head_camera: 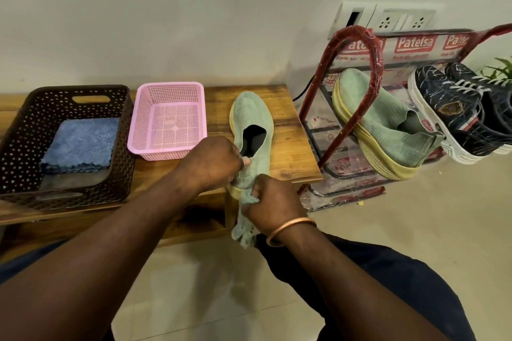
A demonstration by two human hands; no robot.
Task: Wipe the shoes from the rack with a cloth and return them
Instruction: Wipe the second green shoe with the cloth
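Note:
A pale green knit shoe [250, 116] with a yellow sole lies on the low wooden table [293, 152], toe pointing to the wall. My left hand [213, 163] grips its heel collar, thumb at the opening. My right hand [273, 202] holds a pale green cloth [245, 232] bunched against the shoe's heel; the cloth hangs below the table edge. The matching green shoe [385, 124] leans on the red shoe rack [357, 69] to the right. Dark blue lace-up sneakers [454, 111] sit further right on the rack.
A brown perforated basket [25, 130] at the table's left holds folded blue cloths [80, 144]. A pink basket [166, 119] stands beside it, nothing inside. Wall sockets [388, 19] are above the rack. A green plant [501, 69] shows at the far right. My knees are over tiled floor.

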